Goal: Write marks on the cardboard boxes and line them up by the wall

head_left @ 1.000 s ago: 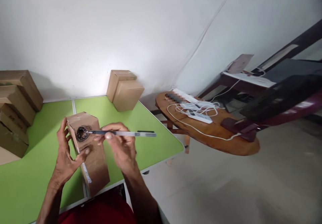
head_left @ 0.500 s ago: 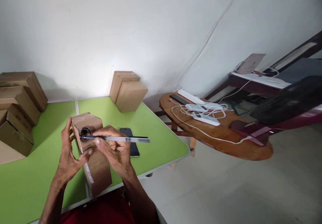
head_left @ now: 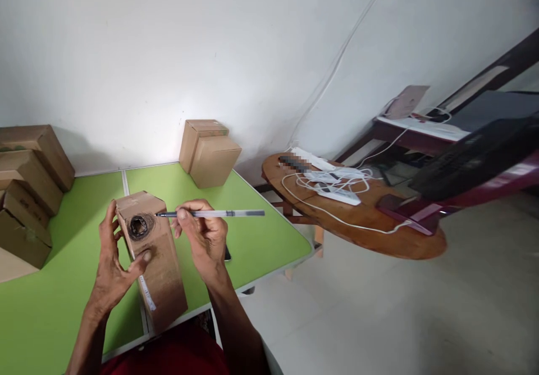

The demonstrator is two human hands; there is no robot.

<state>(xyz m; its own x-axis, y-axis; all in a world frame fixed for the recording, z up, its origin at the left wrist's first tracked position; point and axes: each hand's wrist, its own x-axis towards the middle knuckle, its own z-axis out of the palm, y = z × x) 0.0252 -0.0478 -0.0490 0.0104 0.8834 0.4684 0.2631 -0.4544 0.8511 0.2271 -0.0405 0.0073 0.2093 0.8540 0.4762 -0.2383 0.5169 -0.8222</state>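
Note:
My left hand [head_left: 113, 263] grips a small cardboard box [head_left: 158, 274], tilted up off the green table [head_left: 50, 302]. The box's upper face carries a dark scribbled circle [head_left: 140, 226]. My right hand [head_left: 202, 236] holds a clear pen [head_left: 214, 214] level, its tip touching the box just right of the scribble. A dark phone [head_left: 227, 253] lies on the table, mostly hidden behind my right hand.
Stacked cardboard boxes [head_left: 27, 190] stand at the table's left, and two more boxes [head_left: 209, 151] sit by the wall. A round wooden table [head_left: 357, 223] to the right holds white power strips and cables [head_left: 332, 187]. A dark chair [head_left: 475, 159] stands further right.
The pen tip has moved from over the scribbled circle to its right edge, and my right hand has risen slightly. The view shifted, hiding most of the phone.

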